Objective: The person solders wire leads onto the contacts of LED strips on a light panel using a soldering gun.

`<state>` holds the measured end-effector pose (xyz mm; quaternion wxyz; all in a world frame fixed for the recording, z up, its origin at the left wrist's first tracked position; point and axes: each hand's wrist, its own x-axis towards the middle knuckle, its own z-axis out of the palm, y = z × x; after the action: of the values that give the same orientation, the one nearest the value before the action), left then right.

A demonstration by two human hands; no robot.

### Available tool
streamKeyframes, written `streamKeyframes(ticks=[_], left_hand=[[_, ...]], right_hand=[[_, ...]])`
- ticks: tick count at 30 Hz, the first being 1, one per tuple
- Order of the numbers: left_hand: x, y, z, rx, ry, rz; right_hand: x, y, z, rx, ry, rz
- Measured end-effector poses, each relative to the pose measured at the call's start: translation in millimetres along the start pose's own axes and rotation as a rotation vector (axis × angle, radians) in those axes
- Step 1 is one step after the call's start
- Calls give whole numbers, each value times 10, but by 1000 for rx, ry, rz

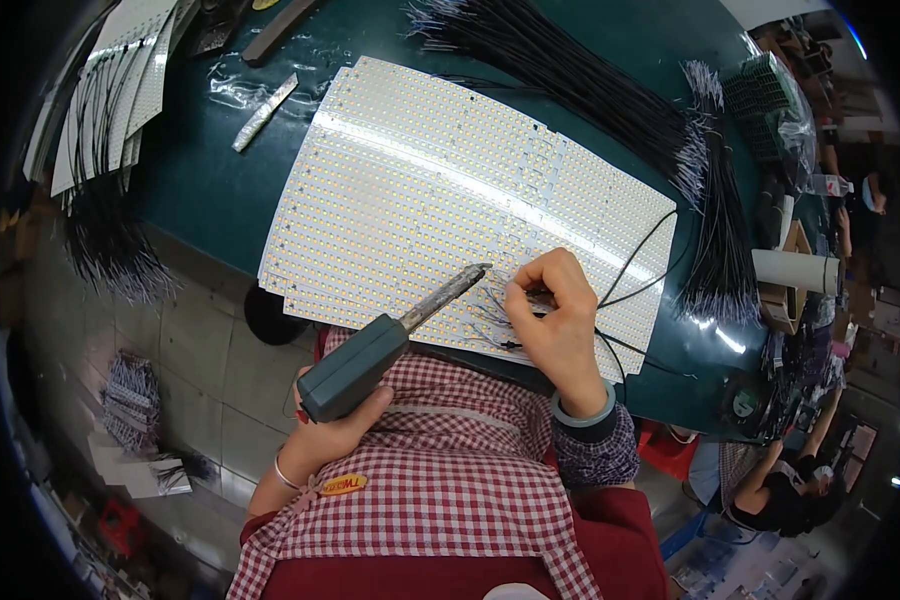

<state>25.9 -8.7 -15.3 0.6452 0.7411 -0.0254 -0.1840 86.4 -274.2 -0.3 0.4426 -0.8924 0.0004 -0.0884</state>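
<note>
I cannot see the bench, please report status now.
Left hand grips soldering iron, tip over LED panel. Right hand pinches thin black wire on panel. Nothing in between.

Bright overhead light, glare streak, dark curved fisheye rim

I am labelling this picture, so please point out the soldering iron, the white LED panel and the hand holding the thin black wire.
grey-handled soldering iron (355, 365), head view, handle.
white rectangular LED panel (420, 180), head view, bare middle.
right hand (555, 320), head view, back.
</note>
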Motion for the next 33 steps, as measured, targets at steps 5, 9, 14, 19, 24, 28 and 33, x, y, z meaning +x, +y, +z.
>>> streamKeyframes(ticks=[5,9,14,19,24,28,33], left_hand=[[41,-45,42,46,74,128],[88,-5,66,44,68,187],[122,74,42,41,15,194],[110,85,23,85,-1,173],[18,-13,31,-33,68,90],[5,-22,10,24,78,97],[-43,-37,-59,32,16,73]], right_hand=[[20,-4,-25,12,-29,2],[27,1,-32,3,-48,-8],[29,2,-43,-2,-54,-13],[35,4,-39,-19,-59,-33],[42,-13,-51,-29,-63,-25],[32,7,-39,-26,-68,-25],[35,-6,-52,-24,-78,-13]])
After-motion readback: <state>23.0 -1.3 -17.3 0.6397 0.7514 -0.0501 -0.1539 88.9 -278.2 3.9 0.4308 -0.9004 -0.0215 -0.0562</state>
